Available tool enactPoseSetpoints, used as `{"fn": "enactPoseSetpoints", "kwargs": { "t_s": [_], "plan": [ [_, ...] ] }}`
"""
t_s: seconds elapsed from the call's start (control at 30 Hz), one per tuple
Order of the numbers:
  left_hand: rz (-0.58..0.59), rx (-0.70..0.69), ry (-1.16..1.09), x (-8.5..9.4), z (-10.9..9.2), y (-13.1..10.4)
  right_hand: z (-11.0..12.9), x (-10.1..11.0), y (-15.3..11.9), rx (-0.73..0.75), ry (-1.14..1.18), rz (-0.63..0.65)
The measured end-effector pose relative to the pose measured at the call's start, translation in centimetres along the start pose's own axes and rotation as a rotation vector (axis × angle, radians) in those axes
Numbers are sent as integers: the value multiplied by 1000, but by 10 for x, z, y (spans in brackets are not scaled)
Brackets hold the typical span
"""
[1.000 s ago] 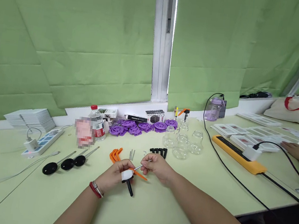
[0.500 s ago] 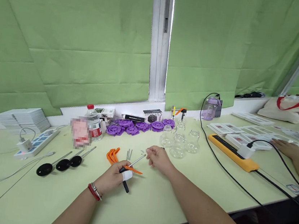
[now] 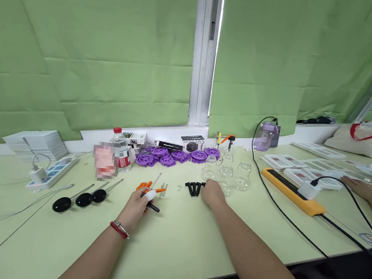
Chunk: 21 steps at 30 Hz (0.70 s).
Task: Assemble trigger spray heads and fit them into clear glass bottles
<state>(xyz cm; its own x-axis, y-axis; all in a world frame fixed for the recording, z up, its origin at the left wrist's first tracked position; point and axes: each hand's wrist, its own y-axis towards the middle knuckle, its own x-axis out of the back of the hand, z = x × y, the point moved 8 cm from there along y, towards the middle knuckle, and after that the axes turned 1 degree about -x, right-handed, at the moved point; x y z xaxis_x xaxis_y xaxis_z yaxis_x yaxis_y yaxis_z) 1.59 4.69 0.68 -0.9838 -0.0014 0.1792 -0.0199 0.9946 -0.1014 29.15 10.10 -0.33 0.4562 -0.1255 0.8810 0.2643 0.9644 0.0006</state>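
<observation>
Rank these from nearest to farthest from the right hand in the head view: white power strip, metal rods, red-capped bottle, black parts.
1. Black parts: just left of the right hand.
2. Metal rods: farther left, beside the left hand.
3. Red-capped bottle: left, toward the wall.
4. White power strip: far left.

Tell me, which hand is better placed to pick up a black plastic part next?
Probably the right hand: it's beside the black plastic parts, while the left hand is farther away, holding an orange lever.
</observation>
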Motion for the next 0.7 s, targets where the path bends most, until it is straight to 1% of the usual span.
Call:
{"fn": "enactPoseSetpoints", "kwargs": {
  "t_s": [0.33,0.5,0.7],
  "plan": [
    [-13,-9,-112,2,4,3,-2,3,-1,-1,-33,9],
    [39,-26,-148,-1,5,5,-2,3,-2,12,-43,15],
    [114,10,-244,-7,7,3,2,9,-7,22,-61,2]
  ]
}}
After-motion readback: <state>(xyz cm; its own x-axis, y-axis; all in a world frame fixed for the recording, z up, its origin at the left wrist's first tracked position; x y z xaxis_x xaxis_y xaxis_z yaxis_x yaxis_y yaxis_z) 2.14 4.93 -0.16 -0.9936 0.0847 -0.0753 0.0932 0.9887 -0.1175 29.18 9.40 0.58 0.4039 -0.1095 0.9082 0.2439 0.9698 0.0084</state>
